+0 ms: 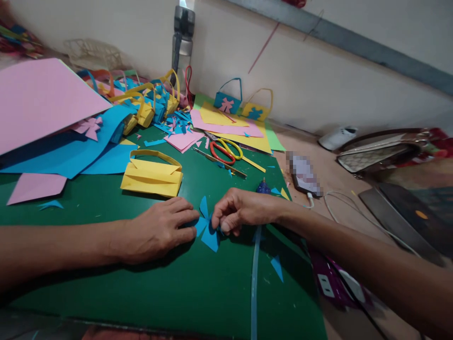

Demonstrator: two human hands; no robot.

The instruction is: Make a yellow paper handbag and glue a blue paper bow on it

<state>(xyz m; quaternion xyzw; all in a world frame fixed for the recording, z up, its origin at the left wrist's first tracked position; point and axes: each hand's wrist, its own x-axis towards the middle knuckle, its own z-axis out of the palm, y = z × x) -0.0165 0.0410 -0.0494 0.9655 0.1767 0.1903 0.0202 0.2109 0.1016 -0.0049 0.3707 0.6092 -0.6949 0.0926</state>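
Note:
A blue cut-paper bow [210, 239] lies on the green tabletop [184, 288] between my hands. My left hand [159, 229] rests flat and palm down, its fingertips touching the bow's left side. Fingers bent, my right hand [235, 210] pinches the bow's right side and hides part of it. Just beyond my left hand stands a folded yellow paper bag [152, 179] with a strip handle. Under my right forearm is a glue gun [263, 187], mostly covered, with a long translucent glue stick [255, 283] running towards me.
Scissors [226, 151] with red and yellow handles lie beyond my hands, beside tweezers [221, 163]. Finished small bags [228, 101] lean by the wall. Pink sheets [46, 99] and a heap of paper bags [145, 113] fill the left. A phone [304, 174] charges at right, near a purple power strip [327, 283].

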